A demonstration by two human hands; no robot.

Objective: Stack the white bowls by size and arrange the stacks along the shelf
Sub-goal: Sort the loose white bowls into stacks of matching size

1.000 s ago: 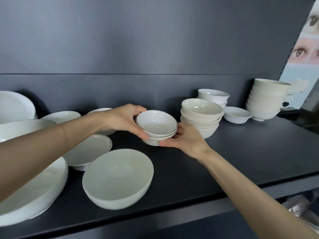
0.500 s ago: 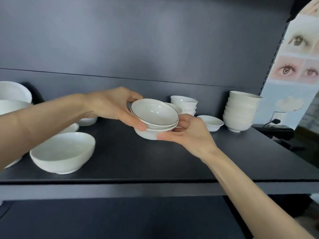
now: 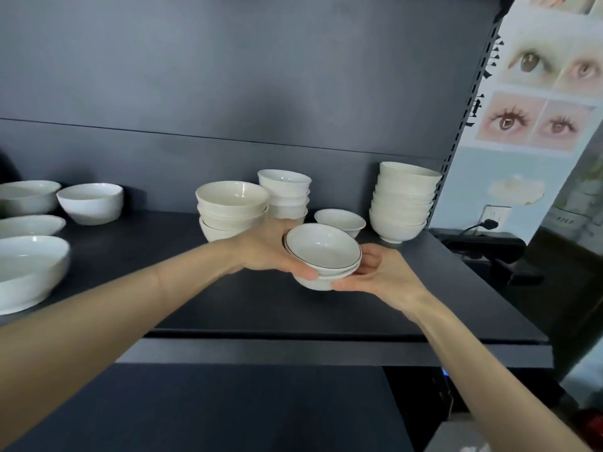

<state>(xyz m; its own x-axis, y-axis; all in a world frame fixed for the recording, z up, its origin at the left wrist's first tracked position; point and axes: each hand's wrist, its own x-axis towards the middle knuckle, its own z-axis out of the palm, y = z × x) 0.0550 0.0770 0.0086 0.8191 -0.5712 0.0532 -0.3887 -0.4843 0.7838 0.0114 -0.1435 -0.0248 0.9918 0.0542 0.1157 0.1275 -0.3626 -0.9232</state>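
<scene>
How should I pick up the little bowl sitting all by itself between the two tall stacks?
Probably pinch the little bowl by its front rim, coming from above and in front. It stands upright with its mouth open, and the left stack and the right stack crowd its sides, leaving little room for fingers there.

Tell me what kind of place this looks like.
Probably a shop or showroom: a dark display shelf on a slotted upright, sorted stacks of white bowls, and an eye-close-up poster beside it.
</scene>
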